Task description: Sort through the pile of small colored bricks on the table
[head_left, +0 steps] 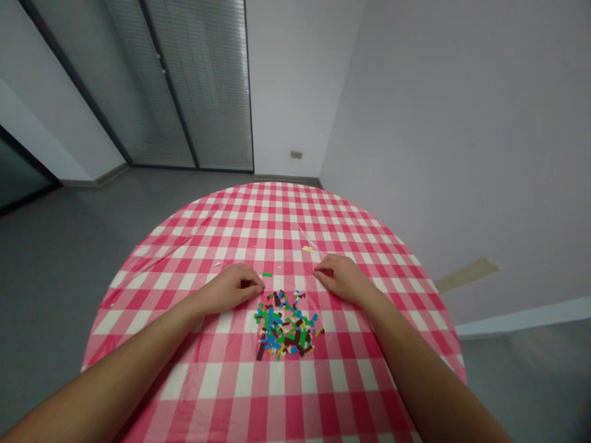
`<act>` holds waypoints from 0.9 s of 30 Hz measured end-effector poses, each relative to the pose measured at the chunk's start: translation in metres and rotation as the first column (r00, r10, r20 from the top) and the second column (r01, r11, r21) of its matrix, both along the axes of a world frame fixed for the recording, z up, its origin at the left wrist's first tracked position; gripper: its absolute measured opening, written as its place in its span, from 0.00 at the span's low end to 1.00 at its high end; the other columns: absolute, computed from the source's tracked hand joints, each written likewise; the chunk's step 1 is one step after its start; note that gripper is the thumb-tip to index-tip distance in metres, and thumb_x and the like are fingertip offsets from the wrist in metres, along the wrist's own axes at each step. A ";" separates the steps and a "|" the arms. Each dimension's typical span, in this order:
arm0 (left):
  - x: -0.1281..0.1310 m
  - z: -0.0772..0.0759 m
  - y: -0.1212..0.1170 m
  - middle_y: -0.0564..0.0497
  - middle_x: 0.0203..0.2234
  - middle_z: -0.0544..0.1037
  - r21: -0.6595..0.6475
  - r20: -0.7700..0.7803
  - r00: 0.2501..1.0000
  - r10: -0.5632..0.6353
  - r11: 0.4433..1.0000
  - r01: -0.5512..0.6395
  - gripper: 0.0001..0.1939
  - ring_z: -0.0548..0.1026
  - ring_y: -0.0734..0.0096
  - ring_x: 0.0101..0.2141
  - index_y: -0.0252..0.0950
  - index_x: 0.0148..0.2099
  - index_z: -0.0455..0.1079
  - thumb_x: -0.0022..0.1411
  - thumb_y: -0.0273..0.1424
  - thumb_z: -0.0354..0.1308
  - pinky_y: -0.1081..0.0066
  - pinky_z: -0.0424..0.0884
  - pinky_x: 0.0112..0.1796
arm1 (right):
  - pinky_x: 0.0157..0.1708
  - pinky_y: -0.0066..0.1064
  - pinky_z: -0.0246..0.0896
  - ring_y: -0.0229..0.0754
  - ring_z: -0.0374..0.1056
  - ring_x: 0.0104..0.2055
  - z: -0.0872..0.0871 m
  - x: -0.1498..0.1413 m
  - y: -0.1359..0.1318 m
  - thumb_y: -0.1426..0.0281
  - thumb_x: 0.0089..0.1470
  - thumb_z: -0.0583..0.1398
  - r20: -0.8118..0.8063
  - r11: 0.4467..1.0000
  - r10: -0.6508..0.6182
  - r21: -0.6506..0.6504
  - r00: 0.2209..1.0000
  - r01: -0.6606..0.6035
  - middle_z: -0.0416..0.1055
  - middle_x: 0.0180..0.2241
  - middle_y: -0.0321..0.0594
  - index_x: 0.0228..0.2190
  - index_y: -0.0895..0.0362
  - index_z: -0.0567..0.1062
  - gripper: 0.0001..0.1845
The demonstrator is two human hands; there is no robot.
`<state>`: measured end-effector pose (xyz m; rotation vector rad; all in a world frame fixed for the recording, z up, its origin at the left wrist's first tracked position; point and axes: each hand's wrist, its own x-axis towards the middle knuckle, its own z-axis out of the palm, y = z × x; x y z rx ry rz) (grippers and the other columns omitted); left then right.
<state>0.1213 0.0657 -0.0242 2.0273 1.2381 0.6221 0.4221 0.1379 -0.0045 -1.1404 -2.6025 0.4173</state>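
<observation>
A loose pile of small building bricks [289, 329] in green, blue, brown, yellow and white lies on the checked tablecloth. My left hand [235, 287] rests at the pile's upper left, thumb and fingertips drawn together in a pinch. Just past its fingertips is a single flat green brick [266, 275]. To the upper right of the pile, my right hand [339, 277] is also closed in a pinch, apart from the bricks. Anything between the fingertips of either hand is too small to make out. Beyond the right hand lie a few pale yellow pieces [308, 249].
The round table is covered by a red-and-white checked cloth [277, 209] with a few creases. A glass partition with blinds [198, 86] stands behind at the left. A grey wall [462, 123] runs close along the right side. Grey floor [50, 264] shows at the left.
</observation>
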 end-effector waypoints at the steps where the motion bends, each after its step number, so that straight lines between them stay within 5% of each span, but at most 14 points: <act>1: 0.000 0.000 0.000 0.49 0.33 0.81 0.006 -0.007 1.000 -0.004 1.000 0.004 0.10 0.76 0.67 0.35 0.38 0.37 0.78 0.64 0.32 0.55 0.68 0.71 0.39 | 0.39 0.34 0.64 0.44 0.72 0.37 0.001 -0.001 -0.003 0.72 0.58 0.59 -0.002 1.000 0.017 0.010 1.000 -0.017 0.77 0.35 0.45 0.35 0.56 0.82 0.10; 10: 0.001 0.000 -0.002 0.49 0.34 0.81 0.061 -0.047 0.999 0.012 0.998 -0.009 0.10 0.76 0.67 0.36 0.39 0.38 0.78 0.64 0.32 0.55 0.66 0.70 0.40 | 0.37 0.31 0.63 0.41 0.71 0.36 0.001 -0.018 -0.031 0.72 0.57 0.62 -0.013 0.963 0.220 -0.158 0.975 -0.220 0.78 0.34 0.42 0.35 0.55 0.82 0.08; 13: 0.001 -0.001 -0.002 0.49 0.34 0.81 0.059 -0.048 0.999 0.016 0.998 -0.013 0.09 0.76 0.67 0.37 0.40 0.38 0.78 0.64 0.32 0.56 0.66 0.70 0.40 | 0.36 0.30 0.63 0.41 0.72 0.34 0.000 -0.016 -0.027 0.74 0.54 0.62 -0.085 0.973 0.162 -0.152 0.983 -0.173 0.78 0.32 0.40 0.32 0.56 0.82 0.07; 20: -0.001 -0.003 -0.002 0.50 0.35 0.81 0.067 -0.040 0.999 0.002 0.998 0.000 0.09 0.76 0.67 0.37 0.40 0.38 0.78 0.64 0.32 0.56 0.66 0.70 0.41 | 0.34 0.31 0.67 0.43 0.74 0.34 -0.009 0.015 0.001 0.73 0.52 0.60 -0.253 0.957 -0.258 -0.200 0.932 0.211 0.80 0.34 0.42 0.35 0.55 0.82 0.10; 27: -0.001 -0.003 -0.001 0.50 0.35 0.81 0.071 -0.045 0.999 -0.003 0.997 0.006 0.09 0.76 0.67 0.37 0.41 0.38 0.79 0.64 0.32 0.56 0.66 0.71 0.41 | 0.38 0.34 0.67 0.45 0.74 0.37 -0.008 0.015 0.003 0.70 0.56 0.60 -0.174 0.966 -0.188 -0.209 0.967 0.151 0.80 0.36 0.44 0.34 0.54 0.82 0.09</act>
